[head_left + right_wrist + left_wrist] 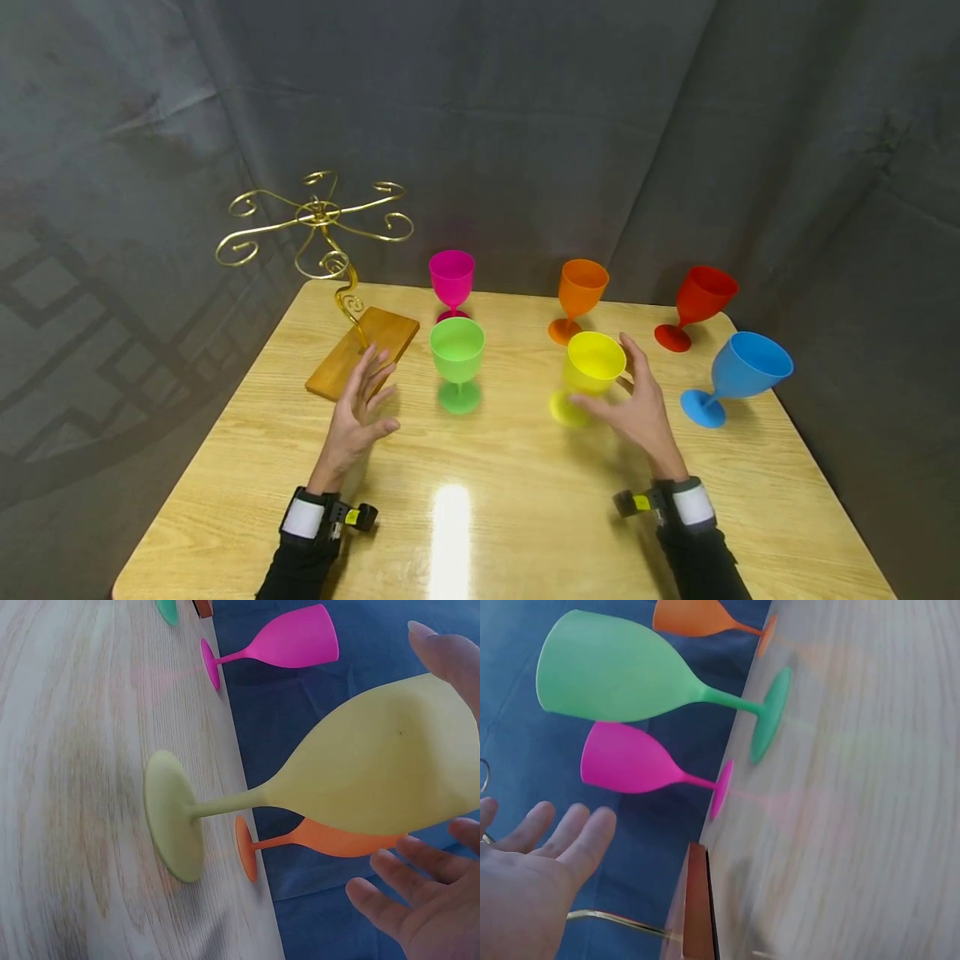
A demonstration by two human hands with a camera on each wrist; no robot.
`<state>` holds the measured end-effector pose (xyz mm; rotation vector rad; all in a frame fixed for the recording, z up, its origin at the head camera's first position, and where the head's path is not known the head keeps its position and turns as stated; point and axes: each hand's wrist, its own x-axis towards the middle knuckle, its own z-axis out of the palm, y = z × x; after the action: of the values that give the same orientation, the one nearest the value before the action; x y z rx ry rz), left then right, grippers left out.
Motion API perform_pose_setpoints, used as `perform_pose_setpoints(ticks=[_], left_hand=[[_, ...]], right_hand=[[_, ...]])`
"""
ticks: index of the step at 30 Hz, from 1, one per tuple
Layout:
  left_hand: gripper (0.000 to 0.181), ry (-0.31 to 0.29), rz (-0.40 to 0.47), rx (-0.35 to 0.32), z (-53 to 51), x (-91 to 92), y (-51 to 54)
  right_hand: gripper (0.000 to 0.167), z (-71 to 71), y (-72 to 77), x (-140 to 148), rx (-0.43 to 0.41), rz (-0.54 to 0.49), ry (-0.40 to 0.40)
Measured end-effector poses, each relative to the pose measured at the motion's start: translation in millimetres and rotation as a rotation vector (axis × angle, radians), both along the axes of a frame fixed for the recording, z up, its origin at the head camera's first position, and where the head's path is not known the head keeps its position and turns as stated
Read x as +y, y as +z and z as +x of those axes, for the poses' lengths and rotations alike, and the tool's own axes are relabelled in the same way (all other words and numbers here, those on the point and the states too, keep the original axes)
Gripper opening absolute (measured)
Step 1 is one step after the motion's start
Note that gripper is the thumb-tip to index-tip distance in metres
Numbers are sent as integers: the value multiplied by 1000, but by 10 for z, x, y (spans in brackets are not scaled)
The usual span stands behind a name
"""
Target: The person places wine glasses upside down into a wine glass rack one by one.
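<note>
A yellow goblet [594,364] [375,761] is upright at the centre right, its foot at the wooden tabletop. My right hand [641,408] [435,900] is beside its bowl, thumb on one side and spread fingers on the other; whether they touch the bowl I cannot tell. My left hand [356,425] [532,877] hangs empty above the table, fingers apart, left of a green goblet [457,350] [619,671] and in front of a wooden base [393,329] [697,907] that bears a gold wire stand [318,215].
Behind the green goblet stands a magenta goblet [452,277]. An orange goblet [582,287] stands behind the yellow one. Farther right are a red goblet [703,296] and a blue goblet [750,367]. Grey cloth [480,142] hangs behind the table [525,533].
</note>
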<state>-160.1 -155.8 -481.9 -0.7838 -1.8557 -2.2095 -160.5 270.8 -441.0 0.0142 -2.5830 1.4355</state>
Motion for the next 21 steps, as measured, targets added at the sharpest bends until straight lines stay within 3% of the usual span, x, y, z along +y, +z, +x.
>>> perform_pose_setpoints(ticks=[11, 21], left_hand=[[104, -65, 28, 65, 16, 107, 63], [103, -86, 36, 113, 35, 178, 118]], right_hand=[[110, -31, -47, -22, 33, -25, -23], [105, -42, -35, -59, 28, -36, -60]])
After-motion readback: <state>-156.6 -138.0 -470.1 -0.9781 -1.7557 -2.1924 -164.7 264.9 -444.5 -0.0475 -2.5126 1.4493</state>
